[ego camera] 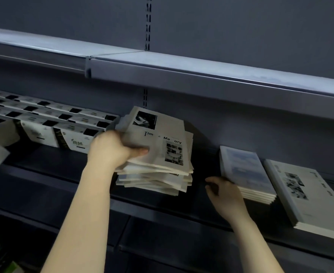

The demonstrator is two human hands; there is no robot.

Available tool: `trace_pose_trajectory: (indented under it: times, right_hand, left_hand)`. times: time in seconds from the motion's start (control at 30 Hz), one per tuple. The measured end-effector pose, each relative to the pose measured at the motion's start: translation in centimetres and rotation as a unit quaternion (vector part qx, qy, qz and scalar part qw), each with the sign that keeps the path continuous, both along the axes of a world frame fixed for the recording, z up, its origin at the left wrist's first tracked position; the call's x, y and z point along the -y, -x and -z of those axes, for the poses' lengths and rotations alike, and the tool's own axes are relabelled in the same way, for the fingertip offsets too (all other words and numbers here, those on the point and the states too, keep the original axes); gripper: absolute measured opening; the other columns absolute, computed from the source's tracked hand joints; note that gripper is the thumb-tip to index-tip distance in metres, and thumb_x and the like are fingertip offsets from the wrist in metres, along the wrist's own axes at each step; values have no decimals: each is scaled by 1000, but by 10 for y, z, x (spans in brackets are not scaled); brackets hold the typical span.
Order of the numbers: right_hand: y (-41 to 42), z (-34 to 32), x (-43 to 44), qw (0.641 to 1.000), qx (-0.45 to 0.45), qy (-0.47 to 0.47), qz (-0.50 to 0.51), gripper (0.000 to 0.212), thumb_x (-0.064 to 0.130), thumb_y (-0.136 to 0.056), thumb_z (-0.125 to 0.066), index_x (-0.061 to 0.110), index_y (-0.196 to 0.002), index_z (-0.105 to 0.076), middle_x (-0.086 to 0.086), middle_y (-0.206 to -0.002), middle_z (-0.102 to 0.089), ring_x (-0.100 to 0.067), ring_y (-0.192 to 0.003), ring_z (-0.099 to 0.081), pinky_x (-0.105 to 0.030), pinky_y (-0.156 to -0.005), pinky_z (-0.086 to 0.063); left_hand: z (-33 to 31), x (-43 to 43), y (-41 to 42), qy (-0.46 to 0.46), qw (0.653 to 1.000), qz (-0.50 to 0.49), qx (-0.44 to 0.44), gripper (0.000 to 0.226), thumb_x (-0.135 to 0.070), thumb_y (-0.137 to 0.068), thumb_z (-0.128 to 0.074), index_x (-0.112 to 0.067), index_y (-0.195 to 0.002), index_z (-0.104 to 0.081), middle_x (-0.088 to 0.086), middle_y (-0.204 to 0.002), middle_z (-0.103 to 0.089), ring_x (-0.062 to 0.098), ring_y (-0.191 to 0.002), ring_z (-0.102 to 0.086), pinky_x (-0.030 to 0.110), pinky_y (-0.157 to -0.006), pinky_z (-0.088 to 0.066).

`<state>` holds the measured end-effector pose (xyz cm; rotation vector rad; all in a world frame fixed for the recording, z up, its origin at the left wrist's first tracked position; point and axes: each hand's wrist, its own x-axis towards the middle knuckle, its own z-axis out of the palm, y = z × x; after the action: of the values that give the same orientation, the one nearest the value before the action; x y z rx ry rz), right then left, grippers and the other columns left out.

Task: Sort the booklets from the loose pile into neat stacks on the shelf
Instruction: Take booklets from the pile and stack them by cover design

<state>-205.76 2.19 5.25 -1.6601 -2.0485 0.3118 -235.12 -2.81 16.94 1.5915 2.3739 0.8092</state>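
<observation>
Both bare forearms reach up to the dark shelf [162, 205]. Left hand [113, 148] grips the top few booklets of the messy pile [156, 174], thumb on a pale cover reading "Time & Memory" with black-and-white photos. Right hand [224, 194] is loose and holding nothing, fingertips touching a neat bluish stack [244, 170]. Another tidy stack [307, 194] sits just right of it.

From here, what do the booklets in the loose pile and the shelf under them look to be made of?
The loose pile of pale booklets looks like paper with soft matt covers: thin cream page edges show, and the printed top cover bends under the left hand. The dark grey shelf looks like painted sheet metal, judging by its folded front lip and slotted uprights, though blur leaves that open.
</observation>
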Motion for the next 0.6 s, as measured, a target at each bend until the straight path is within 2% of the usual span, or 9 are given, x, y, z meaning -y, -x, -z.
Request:
trace_pose_trajectory:
  times: [0.07, 0.1, 0.17, 0.2, 0.3, 0.43, 0.53, 0.6]
  right_hand:
    - [0, 1, 3, 1000, 6, -2, 0, 28, 29, -92, -57, 29, -120, -61, 4, -115, -66, -14, -103, -61, -26, -87, -47]
    - [0, 0, 5, 1000, 6, -3, -1, 28, 29, -92, -57, 29, -120, -62, 3, -115, -66, -15, -103, -61, -27, -87, -47]
    - [-1, 0, 7, 1000, 12, -3, -3, 29, 29, -92, -57, 27, -121, -62, 2, -116, -66, -16, -104, -61, -28, -88, -48]
    - [0, -1, 9, 1000, 16, -3, -2, 29, 29, -92, -57, 27, -121, -62, 2, -117, -65, -16, -104, -61, -28, -88, -48]
    - [-1, -2, 13, 999, 30, -7, 9, 30, 31, -92, -57, 28, -122, -61, 4, -117, -64, -14, -104, -60, -24, -85, -46]
    - [-8, -5, 19, 999, 33, 1, 21, 28, 31, -92, -56, 30, -120, -61, 5, -118, -63, -12, -105, -59, -24, -85, -46]
    - [-20, -5, 23, 1000, 4, 4, 26, 26, 26, -94, -55, 28, -119, -63, 3, -118, -64, -13, -103, -60, -24, -84, -46]
    - [-30, -5, 26, 998, -49, -1, 37, 25, 22, -96, -52, 28, -115, -66, 4, -115, -66, -13, -103, -60, -23, -81, -42]
  left_hand:
    - [-3, -2, -1, -19, 1000, 7, 24, 92, -66, -64, -73, -11, -134, -48, 8, -124, -60, 28, -104, -61, 36, -83, -51]
    - [-4, -4, -3, -42, 998, 8, 36, 84, -59, -71, -72, -8, -133, -47, 10, -116, -63, 28, -96, -64, 37, -80, -53]
    - [-5, -6, -9, -93, 990, 27, 106, 57, -40, -84, -67, -6, -126, -51, 12, -101, -66, 26, -70, -68, 38, -66, -57]
    - [-4, -7, -13, -112, 981, 45, 153, 44, -31, -89, -63, -7, -124, -52, 12, -101, -66, 25, -63, -68, 37, -59, -58]
    - [1, -8, -24, -138, 960, 94, 225, 28, -18, -93, -57, -14, -120, -55, 1, -95, -63, 17, -68, -65, 31, -45, -56]
    - [9, -6, -50, -170, 948, 147, 224, 35, -16, -92, -55, -20, -127, -50, 0, -100, -63, 20, -78, -64, 30, -42, -54]
    - [14, -7, -73, -199, 947, 158, 196, 39, -15, -93, -55, -20, -131, -46, -2, -104, -60, 21, -83, -63, 40, -50, -58]
    - [18, -6, -90, -221, 941, 157, 204, 40, -13, -93, -55, -19, -131, -46, -6, -101, -58, 22, -84, -63, 43, -57, -58]
